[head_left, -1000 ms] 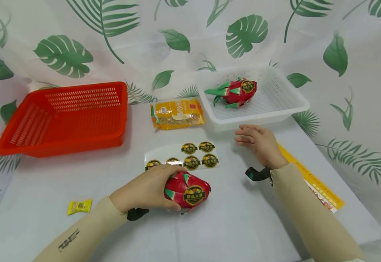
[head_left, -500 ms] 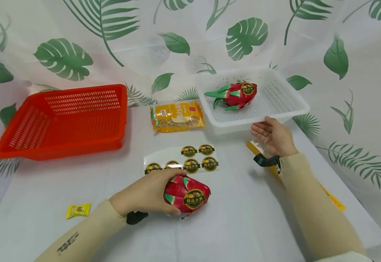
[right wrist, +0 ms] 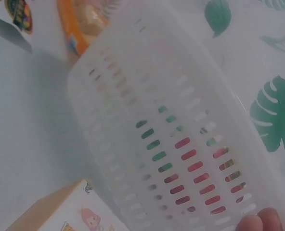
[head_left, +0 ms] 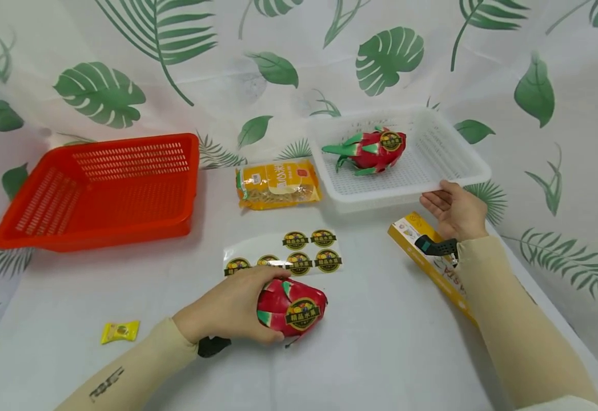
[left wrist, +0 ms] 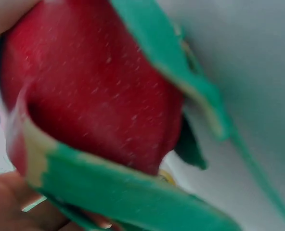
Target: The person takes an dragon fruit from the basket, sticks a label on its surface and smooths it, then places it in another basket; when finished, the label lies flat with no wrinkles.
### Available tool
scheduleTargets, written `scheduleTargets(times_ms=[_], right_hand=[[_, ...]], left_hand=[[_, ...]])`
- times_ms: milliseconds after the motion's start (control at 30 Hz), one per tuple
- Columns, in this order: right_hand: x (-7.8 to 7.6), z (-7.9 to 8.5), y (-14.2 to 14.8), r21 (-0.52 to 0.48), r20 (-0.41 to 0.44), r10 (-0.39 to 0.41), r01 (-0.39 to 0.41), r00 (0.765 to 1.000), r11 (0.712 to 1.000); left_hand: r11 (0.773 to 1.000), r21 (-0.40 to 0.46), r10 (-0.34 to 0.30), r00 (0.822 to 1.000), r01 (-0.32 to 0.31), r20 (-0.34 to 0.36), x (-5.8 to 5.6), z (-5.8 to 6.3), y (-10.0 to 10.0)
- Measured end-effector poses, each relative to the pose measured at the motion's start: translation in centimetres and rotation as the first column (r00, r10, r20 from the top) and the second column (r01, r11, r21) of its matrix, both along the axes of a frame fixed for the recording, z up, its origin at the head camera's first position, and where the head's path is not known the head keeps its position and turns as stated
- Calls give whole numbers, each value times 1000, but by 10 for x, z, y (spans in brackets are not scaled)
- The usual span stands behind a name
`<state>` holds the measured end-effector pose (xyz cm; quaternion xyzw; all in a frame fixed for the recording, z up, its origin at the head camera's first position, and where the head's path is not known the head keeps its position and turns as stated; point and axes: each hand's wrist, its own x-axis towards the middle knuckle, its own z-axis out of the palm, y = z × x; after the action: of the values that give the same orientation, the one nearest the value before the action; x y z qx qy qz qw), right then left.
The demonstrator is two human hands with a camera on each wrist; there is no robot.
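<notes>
A red dragon fruit (head_left: pixel 292 308) with green-tipped scales and a round black-and-gold sticker sits at the front middle of the table. My left hand (head_left: pixel 234 302) grips its left end, thumb on the near side. Red skin and green scales of this dragon fruit (left wrist: pixel 94 86) fill the left wrist view. At the front right rim of the white plastic basket (head_left: pixel 376 200), my right hand (head_left: pixel 458 214) pinches the edge, thumb on top and fingers below. Inside the basket lies another stickered dragon fruit (head_left: pixel 376 149). Fingertips (right wrist: pixel 263 221) show at the basket's rim in the right wrist view.
A red basket (head_left: pixel 175 225) stands at the back left. Beside the white basket lies a yellow food packet (head_left: pixel 278 185). A sticker sheet (head_left: pixel 249 245) is behind the held fruit. A yellow box (head_left: pixel 422 248) lies under my right wrist, and a small yellow wrapped candy (head_left: pixel 120 331) at left.
My right hand has moved right and up to the white basket's front rim and taken hold of it, uncovering more of the yellow box. My left hand stays on the dragon fruit.
</notes>
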<state>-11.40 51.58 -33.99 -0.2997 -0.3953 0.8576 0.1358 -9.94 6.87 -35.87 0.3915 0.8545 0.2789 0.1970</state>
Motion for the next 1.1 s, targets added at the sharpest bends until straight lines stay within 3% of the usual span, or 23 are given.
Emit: scheduleTargets(times_ms=[233, 533, 833, 1100], right_hand=[[8, -5, 7, 38, -16, 36, -35, 999, 999], [9, -10, 8, 81, -91, 66, -59, 994, 995], [10, -12, 9, 40, -123, 88, -84, 988, 996], [10, -12, 12, 31, -162, 128, -125, 978, 992]], left_hand=[[994, 43, 96, 993, -98, 62, -5, 13, 9], [994, 24, 107, 994, -106, -37, -28, 43, 26], [991, 55, 125, 989, -121, -81, -68, 60, 54], [992, 29, 130, 980, -127, -151, -104, 76, 85]])
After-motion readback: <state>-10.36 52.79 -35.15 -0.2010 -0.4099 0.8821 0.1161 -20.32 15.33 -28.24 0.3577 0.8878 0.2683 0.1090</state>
